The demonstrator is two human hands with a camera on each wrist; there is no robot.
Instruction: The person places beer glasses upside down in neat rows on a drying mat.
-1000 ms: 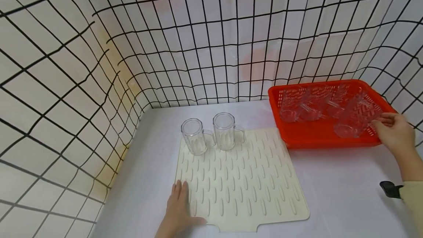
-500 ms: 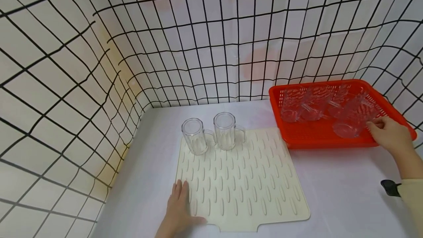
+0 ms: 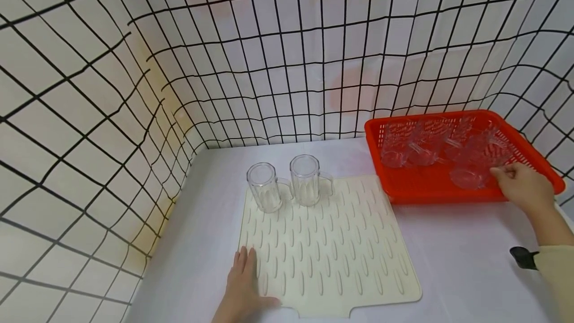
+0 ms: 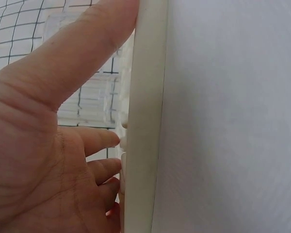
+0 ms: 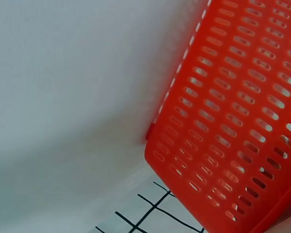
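My left hand (image 3: 242,283) rests with straight fingers on the near left corner of a cream ribbed drying mat (image 3: 332,258). In the left wrist view its thumb (image 4: 82,48) lies along the mat's edge. At the right, my right hand (image 3: 526,188) reaches over the near rim of a red plastic basket (image 3: 430,196). Its curled fingers pinch a clear glass mug (image 3: 468,176) at the handle side; the handle itself is mostly hidden. That mug lies tilted inside the basket. The right wrist view shows mainly the basket's slotted outer wall (image 5: 223,107).
Two clear glass mugs, a left one (image 3: 264,188) and a right one (image 3: 306,181), stand upright at the mat's far left, handles to the right. More glass mugs (image 3: 421,148) lie in the basket's back. Black wire grid (image 3: 278,64) encloses the table's back and sides.
My right hand has moved a little to the left over the basket, its fingers closing in at the near mug, which has shifted slightly left. The left hand stays on the mat.
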